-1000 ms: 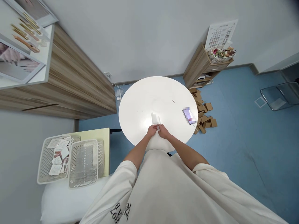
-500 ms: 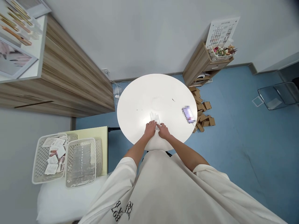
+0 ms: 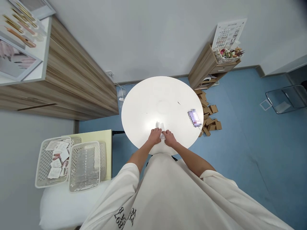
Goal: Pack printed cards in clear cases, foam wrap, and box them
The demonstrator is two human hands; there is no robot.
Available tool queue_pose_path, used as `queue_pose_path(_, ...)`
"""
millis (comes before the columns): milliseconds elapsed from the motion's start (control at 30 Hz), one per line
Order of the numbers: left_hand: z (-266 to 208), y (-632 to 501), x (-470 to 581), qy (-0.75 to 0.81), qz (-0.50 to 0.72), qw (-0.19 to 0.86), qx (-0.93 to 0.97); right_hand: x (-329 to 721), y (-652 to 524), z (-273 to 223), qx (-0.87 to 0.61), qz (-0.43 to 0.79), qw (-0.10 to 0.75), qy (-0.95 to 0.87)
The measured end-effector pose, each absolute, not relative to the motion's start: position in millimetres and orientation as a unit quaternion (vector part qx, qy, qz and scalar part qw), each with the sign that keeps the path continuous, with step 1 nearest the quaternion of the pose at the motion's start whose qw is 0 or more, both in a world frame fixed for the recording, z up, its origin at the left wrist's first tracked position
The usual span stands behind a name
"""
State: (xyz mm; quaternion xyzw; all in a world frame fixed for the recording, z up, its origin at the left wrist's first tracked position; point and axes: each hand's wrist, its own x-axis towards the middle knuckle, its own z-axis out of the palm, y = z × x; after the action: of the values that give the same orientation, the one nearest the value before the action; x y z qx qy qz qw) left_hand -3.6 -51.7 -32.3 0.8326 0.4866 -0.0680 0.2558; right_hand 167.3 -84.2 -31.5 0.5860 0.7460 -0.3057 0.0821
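Note:
A small, thin white piece that looks like tissue or paper (image 3: 162,126) lies near the front of the round white table (image 3: 144,95). It is pale against the tabletop, so its exact kind is hard to make out. My left hand (image 3: 154,136) has its fingers closed on the left side of this piece. From the right, my right hand (image 3: 169,138) pinches its near part, thumb and fingertips close to the other hand. The lower part of the piece is hidden between my hands.
To the right on the table lies a blurred purple phone (image 3: 194,118) with a cable. Small cardboard boxes (image 3: 211,124) are piled on the floor beyond. Two white baskets (image 3: 85,166) stand at left, below a wooden cabinet (image 3: 79,73). A folding chair (image 3: 286,99) is far right.
Both hands have come slightly nearer to my body, along with the white piece. Its upper end looks folded differently now. The view has shifted a little.

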Motion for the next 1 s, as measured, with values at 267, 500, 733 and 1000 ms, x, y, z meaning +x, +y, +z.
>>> queue_pose_path(267, -21.1, -50.7, -11.2, 0.488, -0.095, 0.322, 0.806, 173.8, -84.7, -26.8, 0.546, -0.258, 0.086, 0.792)
queue_pose_path(500, -26.3, -38.8, -16.4, 0.506, -0.071, 0.383, 0.769, 184.7, -64.9, -15.3, 0.512, -0.297, 0.098, 0.8)
queue_pose_path(733, -37.0, -34.6, -18.7, 0.582, 0.042, 0.448, 0.677, 175.3, -27.9, -4.6, 0.543, -0.338, 0.105, 0.761)
queue_pose_path(1000, -45.3, -63.4, -5.4, 0.674, 0.144, 0.416, 0.593, 155.1, 15.0, -18.2, 0.617, -0.357, 0.124, 0.69)
